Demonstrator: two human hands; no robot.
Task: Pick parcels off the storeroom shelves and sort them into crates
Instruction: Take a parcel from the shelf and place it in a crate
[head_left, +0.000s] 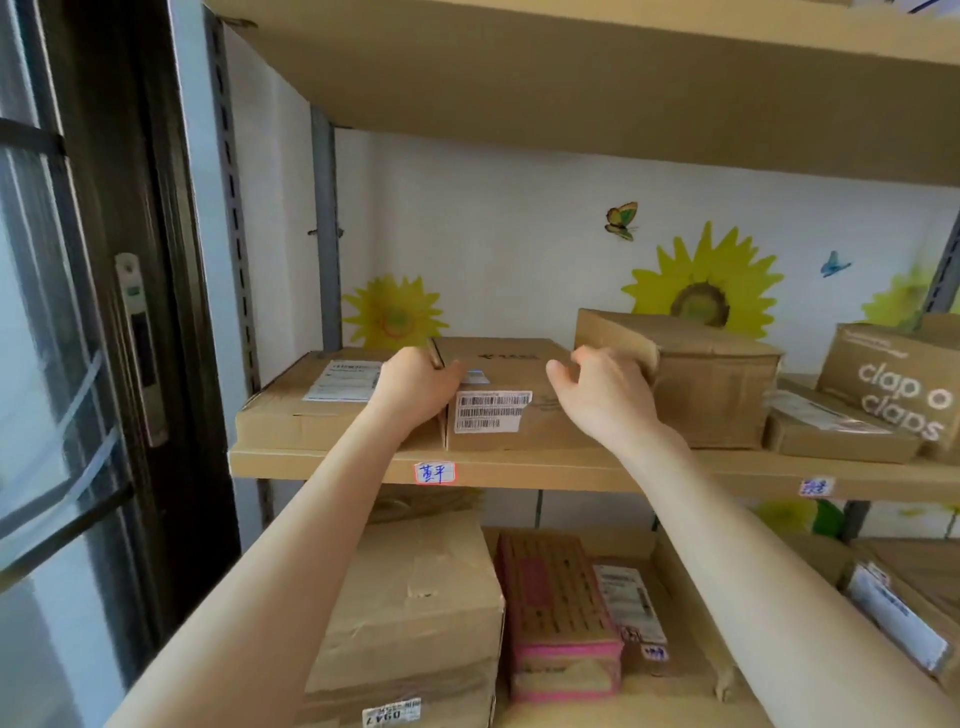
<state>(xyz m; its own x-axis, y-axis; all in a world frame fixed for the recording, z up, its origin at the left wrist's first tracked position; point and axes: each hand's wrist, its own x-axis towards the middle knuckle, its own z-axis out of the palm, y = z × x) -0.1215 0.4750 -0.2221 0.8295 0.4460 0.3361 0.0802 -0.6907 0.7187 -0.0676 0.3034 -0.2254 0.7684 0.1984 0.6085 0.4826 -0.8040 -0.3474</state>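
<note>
A brown cardboard parcel (519, 374) with a white barcode label lies on the middle shelf (545, 467). My left hand (418, 387) grips its left edge, fingers curled over the top corner. My right hand (605, 397) hovers at the parcel's right side with fingers loosely curled, close to a taller crumpled box (711, 384); whether it touches either box is unclear. A flat box (311, 400) with a white label lies to the left of the gripped parcel.
Further right on the same shelf stand a flat box (831, 436) and a "clap o claps" box (893, 384). The lower shelf holds a large carton (415, 613), a pink box (561, 613) and more parcels. A dark door frame (156, 312) is at left.
</note>
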